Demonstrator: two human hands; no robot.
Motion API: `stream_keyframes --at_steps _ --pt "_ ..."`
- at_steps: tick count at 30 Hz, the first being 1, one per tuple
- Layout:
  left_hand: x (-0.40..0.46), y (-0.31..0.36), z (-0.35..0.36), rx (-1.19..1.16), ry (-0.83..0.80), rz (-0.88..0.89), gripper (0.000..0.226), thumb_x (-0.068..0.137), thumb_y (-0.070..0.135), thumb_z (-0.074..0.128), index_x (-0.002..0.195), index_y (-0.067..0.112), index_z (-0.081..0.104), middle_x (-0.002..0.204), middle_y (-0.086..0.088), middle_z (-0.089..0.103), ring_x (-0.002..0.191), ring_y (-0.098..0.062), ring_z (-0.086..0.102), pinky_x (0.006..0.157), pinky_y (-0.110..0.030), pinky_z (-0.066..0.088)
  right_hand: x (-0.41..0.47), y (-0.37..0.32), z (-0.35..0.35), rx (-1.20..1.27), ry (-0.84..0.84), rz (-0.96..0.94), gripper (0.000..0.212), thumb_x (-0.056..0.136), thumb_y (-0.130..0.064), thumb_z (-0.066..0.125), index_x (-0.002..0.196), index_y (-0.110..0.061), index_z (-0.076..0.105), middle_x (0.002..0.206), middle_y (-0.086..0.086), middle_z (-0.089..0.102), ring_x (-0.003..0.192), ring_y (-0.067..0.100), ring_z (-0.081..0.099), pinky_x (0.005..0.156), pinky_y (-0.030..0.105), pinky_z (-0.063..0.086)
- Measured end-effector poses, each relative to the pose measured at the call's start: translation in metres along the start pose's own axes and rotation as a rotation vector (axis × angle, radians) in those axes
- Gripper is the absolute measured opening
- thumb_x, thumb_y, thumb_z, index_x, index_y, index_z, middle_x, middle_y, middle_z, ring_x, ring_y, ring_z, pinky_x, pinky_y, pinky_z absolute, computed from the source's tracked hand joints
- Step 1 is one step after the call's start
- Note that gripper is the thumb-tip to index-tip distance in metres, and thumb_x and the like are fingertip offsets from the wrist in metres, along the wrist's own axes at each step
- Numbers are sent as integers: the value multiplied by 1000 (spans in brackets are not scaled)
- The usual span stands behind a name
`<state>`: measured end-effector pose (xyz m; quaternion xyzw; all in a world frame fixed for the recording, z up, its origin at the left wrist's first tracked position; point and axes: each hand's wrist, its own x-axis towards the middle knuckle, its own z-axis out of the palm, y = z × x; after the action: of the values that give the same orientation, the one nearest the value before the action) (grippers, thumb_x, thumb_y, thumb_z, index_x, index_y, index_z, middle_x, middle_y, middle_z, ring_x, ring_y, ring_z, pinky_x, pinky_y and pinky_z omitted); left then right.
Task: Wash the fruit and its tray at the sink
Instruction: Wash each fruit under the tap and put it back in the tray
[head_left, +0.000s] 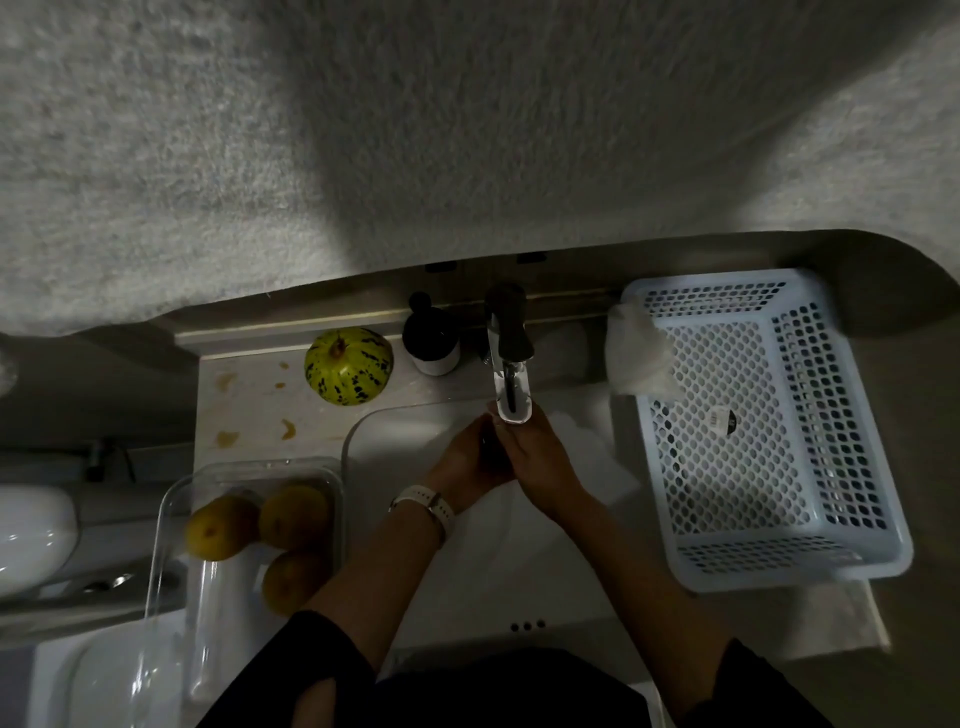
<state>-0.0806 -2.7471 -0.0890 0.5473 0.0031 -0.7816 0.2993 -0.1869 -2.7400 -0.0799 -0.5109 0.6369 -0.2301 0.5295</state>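
Here, nearest to me, two dark sleeves (322, 670) come up from the bottom edge, and bare forearms reach forward over a white sink (395, 447). On my left wrist sits a pale watch (423, 506). To the left of that arm, a clear tray (171, 519) rests on the sink's left edge; it holds three yellow-brown fruits (293, 514), grouped close together at its far end.

Further in, my left hand (467, 460) and right hand (540, 457) meet over the basin, directly beneath the spout of the tap (511, 364). The hands are pressed together, fingers touching. Something dark shows in the narrow gap between them, but the light is too dim for me to tell what it is, or whether either hand grips it.

To the right, a white perforated basket (769, 431) stands on the counter, with a crumpled pale cloth or bag (636, 353) draped over its far left corner.

Beyond the hands, on the stained ledge behind the sink, a yellow-green striped melon (347, 364) sits just beside a dark soap dispenser (431, 338), which stands left of the tap's base. Farthest away rises a rough, pale textured wall (467, 130).
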Motion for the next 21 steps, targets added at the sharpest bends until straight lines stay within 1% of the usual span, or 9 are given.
stream_keyframes --at_steps 2,4,7,9,11,13,15,18,21 --pt "1 -2 4 2 2 -19 40 102 41 37 103 12 65 89 -7 75 84 -20 70 66 -31 56 2 -3 0 -88 -12 -53 37 96 -44 50 124 -22 57 115 -7 58 103 6 55 84 16 43" --pt "1 -4 8 -18 -7 -29 44 98 43 42 82 13 70 74 -5 73 65 -16 71 56 -25 55 6 -5 0 -128 -8 -81 32 93 -43 56 113 -18 64 107 0 65 97 11 62 84 26 49" --pt "2 -8 8 -40 39 -26 46 92 45 51 62 15 68 58 -1 65 49 -12 63 46 -18 49 10 -10 0 -20 -13 -23 22 85 -37 69 93 -16 70 89 2 71 83 11 67 76 28 53" --pt "2 -8 6 -49 67 -19 49 91 50 51 63 15 71 61 -1 65 53 -13 60 49 -21 47 12 -12 2 105 -15 44 11 81 -34 74 82 -23 69 83 -1 71 78 9 68 73 27 55" --pt "2 -6 6 -96 82 -32 48 93 50 50 72 13 72 67 -4 68 60 -16 63 57 -26 49 13 -15 5 215 34 97 10 80 -27 76 77 -28 66 82 -3 71 78 8 69 71 25 54" --pt "1 0 9 -121 67 -47 47 95 45 46 77 10 72 68 -5 71 62 -18 68 58 -25 53 17 -17 9 237 119 153 12 81 -23 75 87 -17 66 92 5 71 86 17 69 76 30 53" --pt "1 5 12 -77 68 -38 41 96 42 43 84 10 66 67 -6 70 65 -19 66 61 -28 52 18 -20 17 254 202 181 19 82 -20 74 95 -9 65 97 12 70 91 25 67 80 35 54" --pt "3 10 11 53 151 27 42 100 41 34 87 11 60 69 -8 69 73 -22 61 67 -31 48 15 -25 24 322 302 154 13 83 -16 73 82 -15 61 85 7 68 83 23 66 73 31 53" --pt "8 5 9 203 215 143 41 102 41 36 90 15 65 89 -11 71 86 -26 66 81 -40 54 17 -21 21 239 354 148 8 85 -9 69 84 -6 62 88 21 68 79 27 64 71 37 52"
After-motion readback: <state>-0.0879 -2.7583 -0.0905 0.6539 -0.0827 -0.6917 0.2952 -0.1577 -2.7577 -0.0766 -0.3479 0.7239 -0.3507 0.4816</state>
